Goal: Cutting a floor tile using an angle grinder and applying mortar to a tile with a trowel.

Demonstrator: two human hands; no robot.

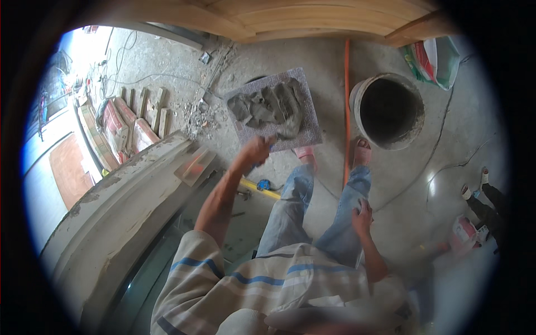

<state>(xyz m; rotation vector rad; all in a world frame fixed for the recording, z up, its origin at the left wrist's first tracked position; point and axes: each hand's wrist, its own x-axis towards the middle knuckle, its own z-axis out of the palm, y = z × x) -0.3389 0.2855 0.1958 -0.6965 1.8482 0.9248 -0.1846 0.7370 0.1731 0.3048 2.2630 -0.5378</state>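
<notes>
Two hands, two jobs rn: my left hand (255,149) is out front at the near edge of the mortar board (310,120), my right hand (362,215) sits on my right knee (340,234). Left fingers are curled tight round a handle, prob a trowel w/ a bluish grip; the blade isn't clear to me, it blurs into the grey mortar heap (268,106) at abt 12 o'clock from the fist. So closed grip, no gap showing btw fingers. Right fingers are spread fairly wide and flat on the jeans, holding nothing, just bracing my weight. Mortar lies in ridged lumps across the board's middle, the board flat on the concrete floor (441,162) just past my sandalled feet. Bucket (391,111) stands at 3 o'clock of the board, near but not touching, w/ an orange pipe (347,84) running btw them. To do this well, I reckon: keep the wrist low, cut into the near side of the heap rather than the top, take a modest load so nothing slides off, and keep the blade level on the lift. Grey ledge (134,184) at 8 o'clock of my left hand has an orange-tinted float (194,166) resting on it; yellow level (259,188) on the floor below my left forearm. Bricks (125,123) are stacked at 10 o'clock, well apart.
</notes>
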